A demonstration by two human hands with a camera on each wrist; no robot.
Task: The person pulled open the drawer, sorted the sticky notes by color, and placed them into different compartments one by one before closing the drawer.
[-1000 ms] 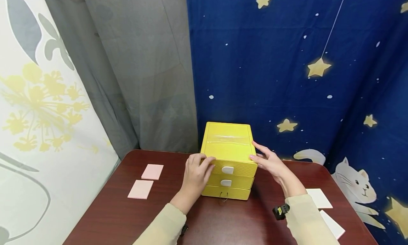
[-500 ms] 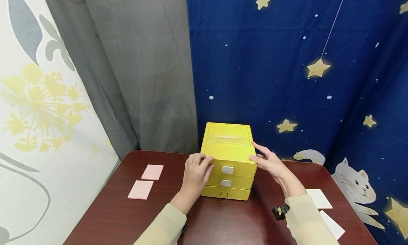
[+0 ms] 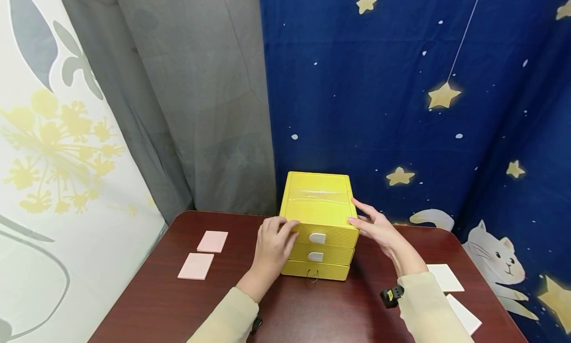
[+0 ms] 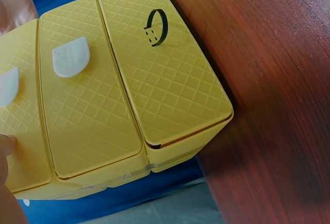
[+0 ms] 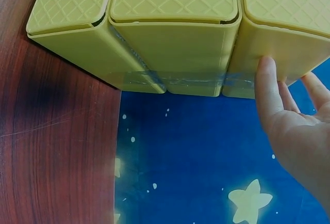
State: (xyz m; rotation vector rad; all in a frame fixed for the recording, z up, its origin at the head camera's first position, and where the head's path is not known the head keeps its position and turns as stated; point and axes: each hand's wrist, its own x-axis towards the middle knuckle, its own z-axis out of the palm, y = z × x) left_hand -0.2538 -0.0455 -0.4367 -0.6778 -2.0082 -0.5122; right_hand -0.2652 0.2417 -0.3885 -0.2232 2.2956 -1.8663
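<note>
A yellow three-drawer storage box (image 3: 318,209) stands on the table, its drawers closed. Two upper drawers have white tab handles (image 3: 317,238); the lowest has a thin dark loop (image 4: 164,27). My left hand (image 3: 270,244) grips the box's upper left front corner, fingers bent over the edge and a fingertip against the top drawer's front. On the opposite side, my right hand (image 3: 379,229) presses extended fingers to the side wall near the top. In the right wrist view its fingers (image 5: 267,82) lie against the yellow side, with clear tape (image 5: 191,78) running across the wall.
Two pink square pads (image 3: 212,241) lie on the dark red wooden table (image 3: 147,293) at left. Two white square pads (image 3: 446,277) lie at right, partly behind the right sleeve. A blue starry curtain (image 3: 357,85) and a grey curtain (image 3: 214,110) hang behind.
</note>
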